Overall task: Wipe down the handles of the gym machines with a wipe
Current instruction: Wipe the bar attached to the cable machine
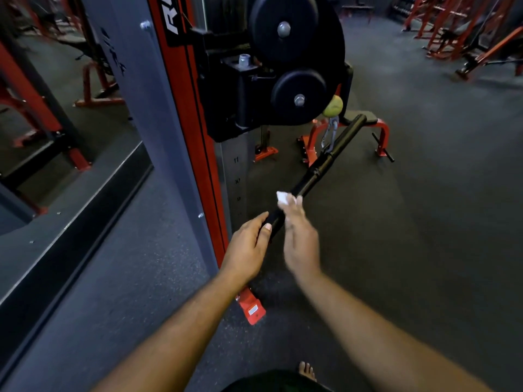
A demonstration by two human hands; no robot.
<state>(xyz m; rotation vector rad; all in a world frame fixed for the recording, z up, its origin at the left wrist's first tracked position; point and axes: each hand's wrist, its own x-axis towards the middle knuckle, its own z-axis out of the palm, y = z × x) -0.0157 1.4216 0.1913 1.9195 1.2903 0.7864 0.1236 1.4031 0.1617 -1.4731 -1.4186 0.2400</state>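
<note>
Head view: crumpled white wipe (284, 198) on black bar (325, 162)

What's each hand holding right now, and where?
Left hand grips the black bar at its near end; right hand holds a white wipe against it.

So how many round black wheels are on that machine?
2. The big wheel sits at the top of the machine; the smaller wheel hangs just below it, beside the yellow-green ball. More may be hidden behind the frame.

wall mirror (42, 123), yellow ball (333, 106), red racks (452, 26)
</note>
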